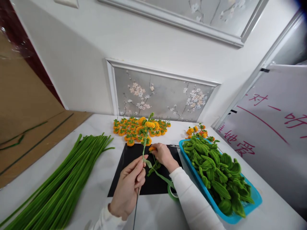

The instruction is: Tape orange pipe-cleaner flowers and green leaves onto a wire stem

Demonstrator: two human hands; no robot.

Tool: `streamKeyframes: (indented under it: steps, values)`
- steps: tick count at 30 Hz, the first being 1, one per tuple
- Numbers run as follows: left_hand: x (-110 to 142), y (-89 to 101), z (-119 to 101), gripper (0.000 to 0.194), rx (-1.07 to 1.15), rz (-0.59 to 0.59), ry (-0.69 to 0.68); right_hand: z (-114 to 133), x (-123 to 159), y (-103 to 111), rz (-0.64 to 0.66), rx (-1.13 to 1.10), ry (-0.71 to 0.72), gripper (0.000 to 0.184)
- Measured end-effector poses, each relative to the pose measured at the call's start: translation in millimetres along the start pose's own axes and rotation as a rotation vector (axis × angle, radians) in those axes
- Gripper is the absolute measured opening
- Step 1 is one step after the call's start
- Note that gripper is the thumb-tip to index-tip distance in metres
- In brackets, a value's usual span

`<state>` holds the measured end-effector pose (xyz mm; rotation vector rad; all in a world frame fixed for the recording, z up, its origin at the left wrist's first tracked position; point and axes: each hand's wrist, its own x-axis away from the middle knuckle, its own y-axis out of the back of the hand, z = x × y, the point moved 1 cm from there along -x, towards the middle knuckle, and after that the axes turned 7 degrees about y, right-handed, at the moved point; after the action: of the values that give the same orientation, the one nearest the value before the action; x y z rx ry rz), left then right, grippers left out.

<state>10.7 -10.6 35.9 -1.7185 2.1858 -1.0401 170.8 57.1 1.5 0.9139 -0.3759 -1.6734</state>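
Note:
Upright in my left hand [130, 183] is a thin flower stem [145, 145] wrapped in green tape, pinched between thumb and fingers. Orange fuzzy blooms [150, 125] and a green tip sit at its top, and bare dark wire runs out below the hand. A strip of green floral tape [163, 177] trails from the stem to its roll [173, 192], partly hidden by my right sleeve. My right hand [163, 155] pinches a small orange flower [152, 149] just right of the stem. Below it, green leafy pieces [154, 168] lie on a black mat [124, 166].
Many orange pompom flowers [130, 127] stand behind the mat. A blue basket [199, 182] of green fuzzy leaves [220, 190] is at right, with pliers [174, 146] beside it and more flowers [201, 131] behind. Long green fuzzy stems [69, 182] lie at left. A wall borders the table's back.

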Motion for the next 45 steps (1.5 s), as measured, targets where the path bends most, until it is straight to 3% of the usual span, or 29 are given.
streamKeyframes:
  steps: [5, 8, 10, 18, 24, 30, 37, 45]
  values:
    - [1, -0.4, -1, 0.031, 0.090, -0.021, 0.049, 14, 13, 30, -0.208, 0.014, 0.027, 0.025]
    - [1, -0.8, 0, 0.032, 0.115, -0.010, 0.074, 35, 27, 54, -0.551, -0.115, 0.160, 0.025]
    - [1, -0.4, 0, 0.030, 0.105, -0.003, 0.057, 48, 34, 60, -0.619, -0.184, 0.249, 0.023]
    - [3, 1.2, -3, 0.025, 0.015, -0.027, -0.084, 66, 37, 36, -0.597, -0.450, 0.235, 0.021]
    - [4, 0.8, -3, 0.030, 0.019, -0.012, -0.040, 76, 42, 22, -0.506, -0.649, 0.212, 0.020]
    - [4, 1.7, -2, 0.028, 0.056, 0.029, -0.010, 81, 43, 18, -0.424, -0.809, 0.038, 0.025]
    - [6, 0.2, -2, 0.022, 0.011, 0.094, -0.023, 84, 44, 22, -0.446, -0.833, 0.013, 0.026]
    - [8, -3.5, 3, 0.025, -0.056, 0.055, -0.033, 80, 45, 26, -0.521, -0.615, 0.194, 0.021]
